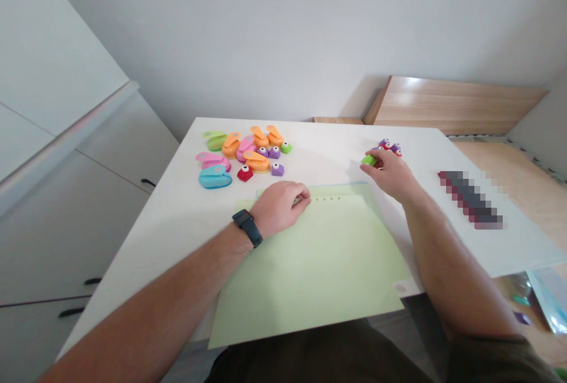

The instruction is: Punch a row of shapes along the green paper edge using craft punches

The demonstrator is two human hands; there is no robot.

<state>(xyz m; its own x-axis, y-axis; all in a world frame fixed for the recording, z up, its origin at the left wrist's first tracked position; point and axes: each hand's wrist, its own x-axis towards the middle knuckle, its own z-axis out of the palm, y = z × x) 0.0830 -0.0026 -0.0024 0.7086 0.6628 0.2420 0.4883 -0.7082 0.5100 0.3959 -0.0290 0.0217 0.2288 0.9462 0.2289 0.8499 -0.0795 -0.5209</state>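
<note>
A small green craft punch (368, 160) is pinched between the thumb and fingers of my right hand (387, 173), over the table at the right. Just behind that hand sits a cluster of small purple and red punches (390, 146). My left hand (281, 209), with a dark watch on its wrist, rests on the upper part of a pale green sheet of paper (314, 259). Its fingers are curled together, and what lies under them is hidden. A row of small punched holes (331, 198) runs along the sheet's upper edge, right of those fingers.
Several larger lever punches, such as a blue one (215, 177), stand at the table's (172, 218) back left, with a red small punch (245, 173) and others among them. A pixelated dark object (472, 200) lies at the right. White cabinets (66, 194) flank the left side.
</note>
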